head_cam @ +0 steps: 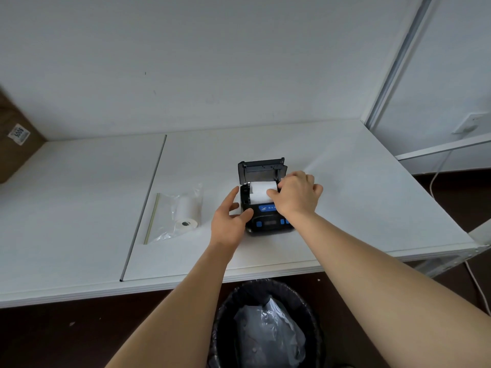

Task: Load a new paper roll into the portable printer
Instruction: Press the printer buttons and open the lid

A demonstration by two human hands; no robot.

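While the left hand (230, 219) lay open against the printer (265, 205), steadying it, the right hand (296, 193) pinched the roll (261, 193) seated under the raised lid (261, 168). Light, easily creased paper probably wanted gripping by its ends.

We see two forearms entering from the lower edge of the view, both bare from the frame edge to the wrist, with no sleeve or cuff on either. The left hand (228, 221) and the right hand (297, 195) are ungloved, and we find no ring, watch, bracelet or strap on them. We can make out short nails on the visible fingers.
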